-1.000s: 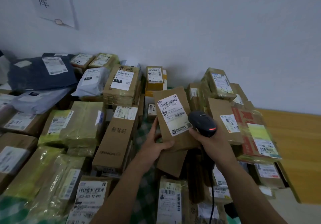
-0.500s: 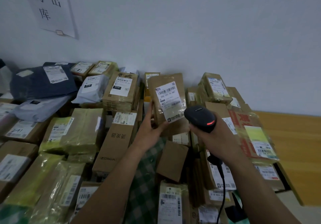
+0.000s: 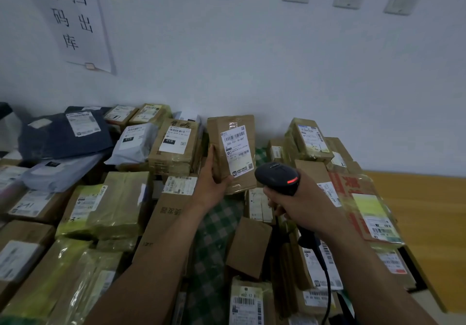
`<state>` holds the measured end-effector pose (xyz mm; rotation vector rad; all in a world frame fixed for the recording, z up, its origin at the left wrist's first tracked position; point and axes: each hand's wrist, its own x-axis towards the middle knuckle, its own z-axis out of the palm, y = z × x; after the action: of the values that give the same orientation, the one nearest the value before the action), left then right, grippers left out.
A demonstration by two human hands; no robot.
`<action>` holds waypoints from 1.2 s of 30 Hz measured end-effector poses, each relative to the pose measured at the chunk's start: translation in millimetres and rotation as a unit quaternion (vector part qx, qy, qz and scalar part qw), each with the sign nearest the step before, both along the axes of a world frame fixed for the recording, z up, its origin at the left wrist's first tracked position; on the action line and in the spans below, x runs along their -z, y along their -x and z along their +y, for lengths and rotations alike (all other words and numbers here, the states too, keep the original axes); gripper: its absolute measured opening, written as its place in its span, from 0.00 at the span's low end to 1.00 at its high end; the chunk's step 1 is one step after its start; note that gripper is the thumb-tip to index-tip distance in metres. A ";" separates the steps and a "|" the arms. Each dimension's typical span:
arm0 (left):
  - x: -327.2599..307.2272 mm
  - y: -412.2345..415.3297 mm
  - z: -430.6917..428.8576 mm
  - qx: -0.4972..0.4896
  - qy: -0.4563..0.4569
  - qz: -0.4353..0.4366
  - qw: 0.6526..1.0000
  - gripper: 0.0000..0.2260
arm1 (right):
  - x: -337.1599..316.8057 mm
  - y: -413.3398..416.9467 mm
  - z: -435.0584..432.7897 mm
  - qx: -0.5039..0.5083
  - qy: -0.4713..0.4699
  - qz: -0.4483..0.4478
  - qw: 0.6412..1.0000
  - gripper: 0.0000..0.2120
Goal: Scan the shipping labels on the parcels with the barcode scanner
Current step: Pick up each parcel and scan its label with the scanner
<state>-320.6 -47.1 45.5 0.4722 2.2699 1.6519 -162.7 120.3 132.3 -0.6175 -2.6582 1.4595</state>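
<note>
a left hand [image 3: 213, 186] grips a brown parcel [image 3: 224, 176] upright by its lower left corner, its white shipping label [image 3: 237, 152] facing the camera, above a heap of parcels [image 3: 111, 203]. at four o'clock from the label, a right hand [image 3: 301, 203] curls its fingers round a black barcode scanner [image 3: 276, 179], red light lit.

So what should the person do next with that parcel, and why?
Probably aim the barcode scanner up at the shipping label: the left hand holds the brown parcel upright, label showing, and the right hand holds the scanner low beside it.
</note>
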 end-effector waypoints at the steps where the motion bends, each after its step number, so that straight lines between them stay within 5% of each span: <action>1: 0.4 0.7 0.7 0.000 0.001 0.004 1.000 0.46 | 0.0 0.6 0.9 0.001 0.001 0.000 1.000 0.20; 16: 4.8 41.7 31.6 -0.032 -0.010 0.024 0.999 0.44 | -10.6 8.7 45.2 0.032 -0.004 0.035 0.999 0.12; 21: 21.3 79.0 91.6 0.007 0.006 0.030 0.999 0.44 | 15.5 19.9 83.9 0.071 -0.040 -0.017 0.997 0.25; 25: 58.9 102.3 133.8 0.017 0.040 0.010 0.999 0.47 | 32.5 31.0 97.3 0.064 -0.039 -0.045 0.996 0.15; 36: 122.8 149.0 196.8 0.002 0.091 -0.018 0.996 0.41 | 59.7 47.4 121.4 0.089 0.007 -0.115 0.989 0.21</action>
<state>-469.6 149.7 -77.4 0.3999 2.3618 1.4218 -210.0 241.7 72.6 -1.0546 -2.6707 1.4374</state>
